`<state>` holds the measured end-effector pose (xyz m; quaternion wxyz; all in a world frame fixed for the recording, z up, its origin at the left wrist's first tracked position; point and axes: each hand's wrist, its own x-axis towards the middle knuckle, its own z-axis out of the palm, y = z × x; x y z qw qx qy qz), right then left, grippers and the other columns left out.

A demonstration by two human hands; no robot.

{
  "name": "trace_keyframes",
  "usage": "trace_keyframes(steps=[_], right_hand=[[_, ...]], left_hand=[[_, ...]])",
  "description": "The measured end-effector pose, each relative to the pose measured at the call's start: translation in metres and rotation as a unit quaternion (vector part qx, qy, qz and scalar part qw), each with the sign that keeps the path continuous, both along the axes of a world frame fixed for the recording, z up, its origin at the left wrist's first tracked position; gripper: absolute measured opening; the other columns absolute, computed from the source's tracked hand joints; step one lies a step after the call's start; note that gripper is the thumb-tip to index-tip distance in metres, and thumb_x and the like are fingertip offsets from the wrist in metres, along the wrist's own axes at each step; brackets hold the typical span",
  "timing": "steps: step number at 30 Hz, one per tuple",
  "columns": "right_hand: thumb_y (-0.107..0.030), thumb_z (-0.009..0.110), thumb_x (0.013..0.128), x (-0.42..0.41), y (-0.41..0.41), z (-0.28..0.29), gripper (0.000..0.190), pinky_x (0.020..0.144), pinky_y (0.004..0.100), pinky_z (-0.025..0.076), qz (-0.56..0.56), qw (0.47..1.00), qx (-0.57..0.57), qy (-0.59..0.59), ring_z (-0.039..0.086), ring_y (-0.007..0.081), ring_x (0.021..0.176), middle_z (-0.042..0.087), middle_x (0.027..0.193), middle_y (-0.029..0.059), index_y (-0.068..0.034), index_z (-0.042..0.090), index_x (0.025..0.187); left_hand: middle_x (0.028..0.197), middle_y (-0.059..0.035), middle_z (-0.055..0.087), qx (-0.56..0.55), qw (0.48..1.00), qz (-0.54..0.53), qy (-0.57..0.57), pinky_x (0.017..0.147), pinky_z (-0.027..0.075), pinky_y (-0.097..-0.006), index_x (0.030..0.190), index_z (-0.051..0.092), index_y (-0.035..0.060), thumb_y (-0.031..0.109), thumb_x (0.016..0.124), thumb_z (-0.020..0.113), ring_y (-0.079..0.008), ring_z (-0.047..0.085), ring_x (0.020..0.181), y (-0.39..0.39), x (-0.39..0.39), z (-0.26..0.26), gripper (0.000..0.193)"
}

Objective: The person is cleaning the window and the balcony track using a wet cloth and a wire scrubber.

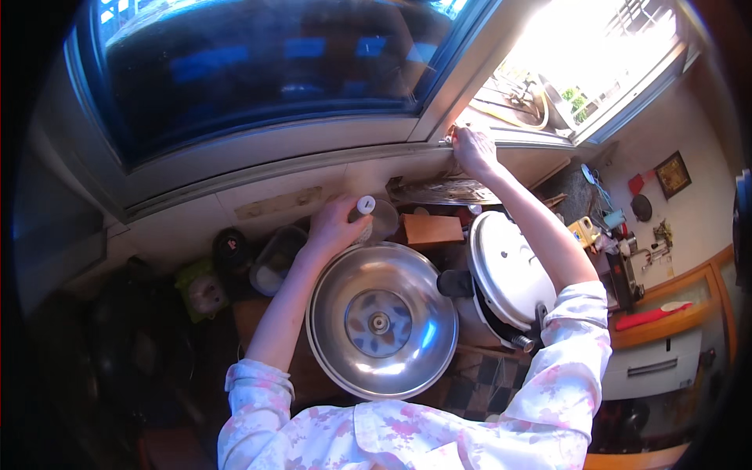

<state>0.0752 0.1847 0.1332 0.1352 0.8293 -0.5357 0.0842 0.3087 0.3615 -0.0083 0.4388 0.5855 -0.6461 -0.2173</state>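
Note:
My left hand [338,223] is closed around a small container with a white cap [366,204], just beyond the rim of a large round steel lid or basin [432,294]. That piece has a knob-like fitting at its centre, over a leaf-patterned disc. Farther up on the right, my right hand [474,150] touches the sill at the corner of the bright window opening [529,117]. Its fingertips are lost in glare, so whether they hold anything cannot be told. Below my right forearm lies a pressure cooker [511,270] with a metal lid and black handles.
A brown box [433,228] stands behind the basin and the cooker. Along the wall on the left are a clear plastic container [277,261], a round black object [231,247] and a green item [200,291]. The window frame [294,153] runs above. A yellow jug [581,231] stands at right.

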Motion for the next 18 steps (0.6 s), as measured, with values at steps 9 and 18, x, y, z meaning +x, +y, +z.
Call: trace_keyframes(steps=[9,18], right_hand=[[-0.021,0.064,0.083,-0.007,-0.023,-0.022,0.022,0.089,0.0508,0.047,0.014,0.994,0.098,0.053,0.055,0.045,0.105,0.056,0.115,0.028,-0.006,0.072,0.097],[-0.009,0.059,0.076,-0.012,-0.034,-0.024,0.018,0.081,0.0399,0.052,0.079,0.987,0.109,-0.088,0.066,0.0347,0.085,0.068,0.086,0.0191,-0.004,0.072,0.087]], left_hand=[[0.105,-0.0079,0.067,-0.075,0.997,0.015,0.029,0.085,0.051,-0.0409,0.106,0.066,0.0097,0.019,0.078,0.073,-0.029,0.062,0.099,0.031,0.0,-0.006,0.029],[0.103,-0.0066,0.066,-0.096,0.994,0.001,0.045,0.085,0.05,-0.0405,0.101,0.065,0.0091,0.016,0.077,0.073,-0.0294,0.06,0.1,0.028,0.0,-0.014,0.027]])
